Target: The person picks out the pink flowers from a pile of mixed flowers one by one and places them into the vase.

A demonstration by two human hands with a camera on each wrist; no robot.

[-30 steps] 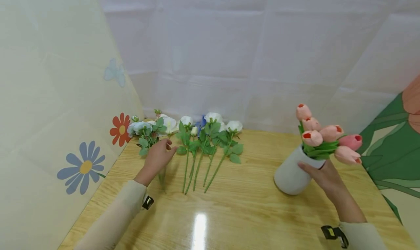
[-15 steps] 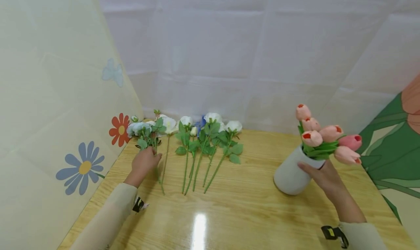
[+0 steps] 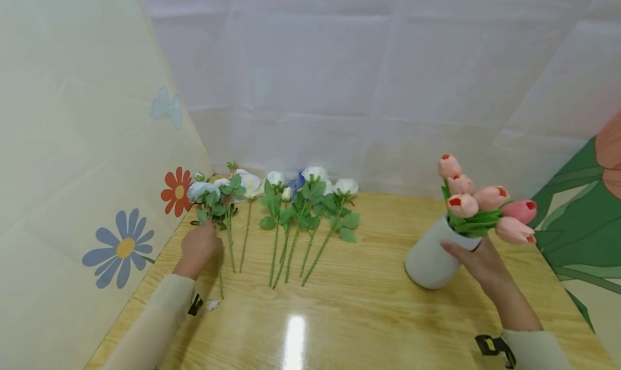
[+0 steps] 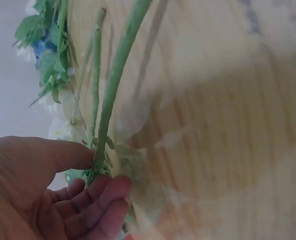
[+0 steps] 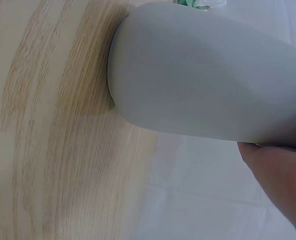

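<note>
At the table's left side, my left hand (image 3: 201, 247) pinches a green flower stem (image 4: 117, 70) between thumb and fingers. The stem's lower end sticks out below the hand; its leaves and a pale blue bloom (image 3: 202, 190) appear to lie just beyond, though the join is hidden. On the right, my right hand (image 3: 487, 265) grips the white vase (image 3: 430, 258) near its rim, thumb in front. Several pink tulips (image 3: 490, 198) stand in the vase, which leans to the right. Its smooth side (image 5: 198, 75) fills much of the right wrist view.
Several white roses (image 3: 315, 175) with green stems lie in a row along the back of the wooden table (image 3: 359, 316), a blue flower (image 3: 297, 186) among them. A small pale scrap (image 3: 213, 305) lies near the left sleeve. Cloth backdrops (image 3: 310, 79) rise behind and beside.
My left hand has moved left and down, from one stem to another farther left. Stems it was over now lie to its right. The right hand and vase have hardly moved.
</note>
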